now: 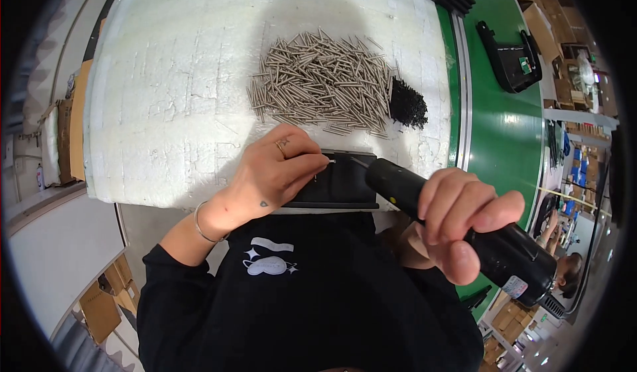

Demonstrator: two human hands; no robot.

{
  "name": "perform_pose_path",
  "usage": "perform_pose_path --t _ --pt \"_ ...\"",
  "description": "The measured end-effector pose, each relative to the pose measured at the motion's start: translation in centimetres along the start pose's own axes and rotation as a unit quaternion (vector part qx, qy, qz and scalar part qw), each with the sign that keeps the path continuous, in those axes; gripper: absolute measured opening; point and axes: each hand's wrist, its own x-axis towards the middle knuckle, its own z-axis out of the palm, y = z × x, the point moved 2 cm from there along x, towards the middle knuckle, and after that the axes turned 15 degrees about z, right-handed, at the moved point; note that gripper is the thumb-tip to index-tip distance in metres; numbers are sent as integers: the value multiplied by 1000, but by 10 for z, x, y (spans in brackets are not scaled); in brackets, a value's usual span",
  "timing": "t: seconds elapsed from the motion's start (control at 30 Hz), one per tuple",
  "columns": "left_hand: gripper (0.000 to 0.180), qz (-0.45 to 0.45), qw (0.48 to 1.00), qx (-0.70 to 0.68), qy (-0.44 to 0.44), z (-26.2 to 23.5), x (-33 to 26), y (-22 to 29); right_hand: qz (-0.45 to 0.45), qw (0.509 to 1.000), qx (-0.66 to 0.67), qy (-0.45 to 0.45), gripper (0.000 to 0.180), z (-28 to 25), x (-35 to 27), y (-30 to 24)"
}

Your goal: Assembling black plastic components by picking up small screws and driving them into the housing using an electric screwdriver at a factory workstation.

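My right hand [464, 223] grips a black electric screwdriver [504, 252], its tip pointing left at a flat black part [345, 183] lying at the near edge of the white foam board [166, 93]. My left hand [275, 169] rests on that part and pinches a thin metal pin [324, 160] at its fingertips, close to the driver's tip. A ring is on one finger and a bracelet on the wrist. A heap of metal pins [322, 83] lies just beyond the hands, with a small pile of black screws [407, 104] at its right.
A green conveyor belt [504, 120] runs along the right of the foam board, carrying a black plastic part [511, 57]. Another person sits at the lower right. Cardboard boxes stand at the left and the top right.
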Motion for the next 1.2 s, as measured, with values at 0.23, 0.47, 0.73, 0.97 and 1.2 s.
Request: perform_pose_path --t 0.23,0.47,0.73,0.97,1.2 --pt "20 -42 998 33 19 5 -9 -2 22 1000 4 13 32 8 -1 17" --pt "20 -50 998 24 27 6 -8 -3 30 999 18 12 31 11 2 17" --pt "22 -57 998 8 29 6 -12 -4 40 999 7 -10 34 15 7 26" --pt "16 -49 998 -11 27 8 -14 -5 87 996 -14 -30 25 33 22 23" --pt "14 -35 999 -25 17 9 -16 -7 64 989 -97 -88 31 34 31 30"
